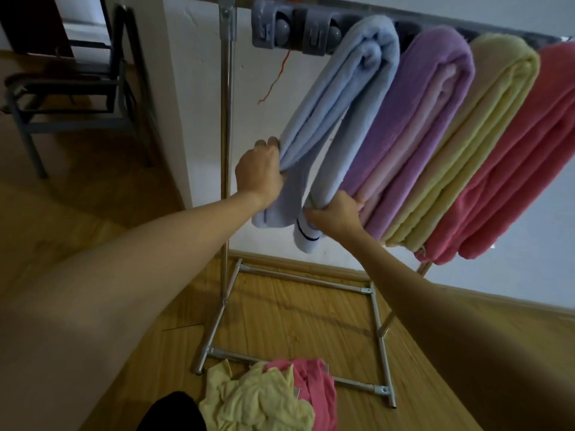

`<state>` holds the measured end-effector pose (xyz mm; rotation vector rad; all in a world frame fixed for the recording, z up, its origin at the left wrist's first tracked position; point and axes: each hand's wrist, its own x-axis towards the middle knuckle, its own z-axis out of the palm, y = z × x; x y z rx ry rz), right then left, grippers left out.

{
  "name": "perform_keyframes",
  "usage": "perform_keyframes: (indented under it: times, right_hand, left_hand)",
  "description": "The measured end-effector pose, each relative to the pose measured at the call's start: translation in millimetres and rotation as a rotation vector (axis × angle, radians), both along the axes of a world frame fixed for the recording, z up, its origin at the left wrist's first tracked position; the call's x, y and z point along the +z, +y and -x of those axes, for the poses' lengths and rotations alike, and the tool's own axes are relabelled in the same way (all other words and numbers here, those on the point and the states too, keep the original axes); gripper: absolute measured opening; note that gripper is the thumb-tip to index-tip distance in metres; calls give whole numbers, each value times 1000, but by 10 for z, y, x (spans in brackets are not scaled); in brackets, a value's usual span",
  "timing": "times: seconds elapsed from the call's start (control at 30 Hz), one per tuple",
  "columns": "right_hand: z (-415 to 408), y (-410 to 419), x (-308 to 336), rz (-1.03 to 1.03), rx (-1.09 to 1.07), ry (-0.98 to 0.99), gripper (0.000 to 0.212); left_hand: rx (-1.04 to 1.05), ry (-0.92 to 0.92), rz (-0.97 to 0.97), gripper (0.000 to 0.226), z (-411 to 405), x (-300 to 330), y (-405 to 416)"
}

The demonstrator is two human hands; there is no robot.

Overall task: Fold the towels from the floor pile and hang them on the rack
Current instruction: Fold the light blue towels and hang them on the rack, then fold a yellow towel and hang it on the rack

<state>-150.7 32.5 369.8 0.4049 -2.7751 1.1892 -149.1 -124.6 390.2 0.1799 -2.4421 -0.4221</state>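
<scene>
Fingers of my left hand pinch the blue towel at its 9 o'clock edge; my right hand grips its lower end. It hangs over the rack, beside the purple towel. Floor pile lies at 6 o'clock.

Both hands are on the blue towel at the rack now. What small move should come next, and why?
Probably tug the two hanging ends level. The left hand grips the blue towel at its left fold, the right hand pinches the other end, and the striped end hangs lower. The towel already lies over the rack, and the floor pile still waits.
</scene>
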Motion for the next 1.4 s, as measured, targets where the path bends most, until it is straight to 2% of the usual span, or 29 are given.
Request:
perform_keyframes:
  times: [0.2,0.33,0.5,0.7,0.8,0.9,1.0,1.17,1.4]
  right_hand:
    - [-187,-114,-1,214,111,-86,15]
    - [-34,-110,-71,134,-42,-2,15]
    - [99,-38,-251,-109,-220,104,22]
    - [165,64,-403,-185,-132,187,27]
    - [166,88,-503,-163,-56,254,21]
    - [130,134,-670,-131,-41,285,28]
    - [74,210,-923,-165,-59,251,35]
    - [-80,385,-1629,-266,81,98,40]
    - [-391,610,-3036,-509,252,-375,43]
  left_hand:
    - [25,-2,67,28,2,142,-144]
    - [14,9,60,30,-11,119,-124]
    - [-24,25,41,29,17,-18,5]
    - [-129,4,-49,37,39,-242,269]
    - [-259,-18,-156,42,24,-371,395]
    - [-331,-56,-233,46,-59,-587,452]
    - [-369,-151,-269,49,-194,-918,395]
    - [-291,-409,-287,17,-430,-1792,103]
    - [-157,-896,-237,14,-789,-3363,-88]
